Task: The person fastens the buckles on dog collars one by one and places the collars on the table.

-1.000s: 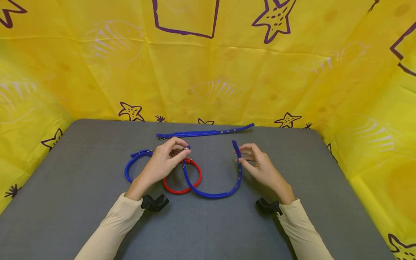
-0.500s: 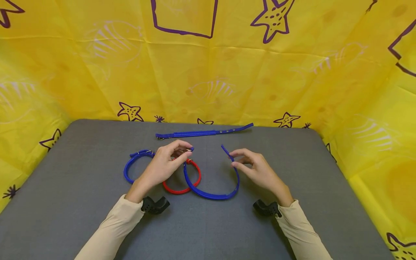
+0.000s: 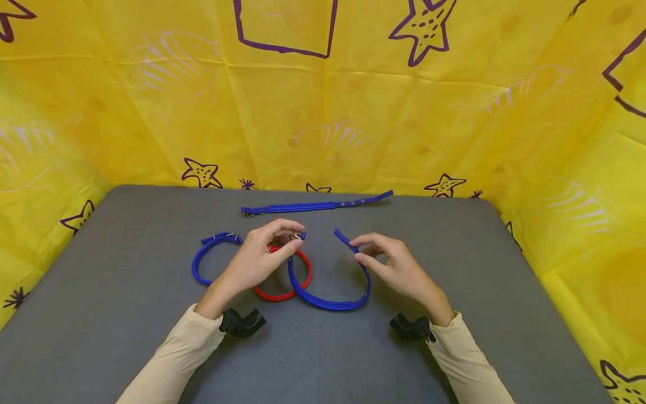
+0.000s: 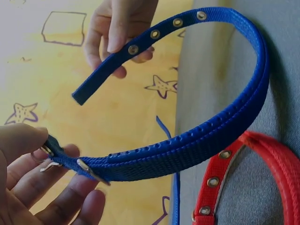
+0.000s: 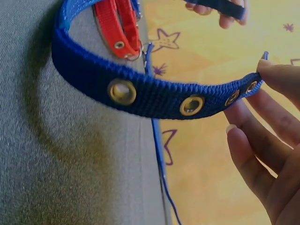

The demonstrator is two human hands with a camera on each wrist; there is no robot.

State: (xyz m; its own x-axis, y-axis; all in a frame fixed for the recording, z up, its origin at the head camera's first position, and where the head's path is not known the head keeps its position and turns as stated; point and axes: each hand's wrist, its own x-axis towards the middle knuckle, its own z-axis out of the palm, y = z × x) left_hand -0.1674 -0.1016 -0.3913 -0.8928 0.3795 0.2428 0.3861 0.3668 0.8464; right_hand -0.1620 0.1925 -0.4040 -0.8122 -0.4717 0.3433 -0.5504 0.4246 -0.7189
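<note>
A blue pet collar hangs in an unfastened U between both hands. My left hand pinches its buckle end, where a metal buckle and ring show in the left wrist view. My right hand pinches the other strap end between thumb and fingers, close to the last of several brass eyelets. The strap's tip points up toward the left hand, with a gap between the two ends. Behind the held collar, a buckled red collar lies in a ring on the table, partly covered by the left hand.
A second blue collar, fastened in a ring, lies left of the left hand. Another blue collar stretches out straight near the back of the grey table. Yellow printed cloth stands behind and at both sides.
My right hand has moved left with the strap end, tipping it toward the buckle end. The left hand has shifted slightly right, and the gap between the collar's ends has narrowed.
</note>
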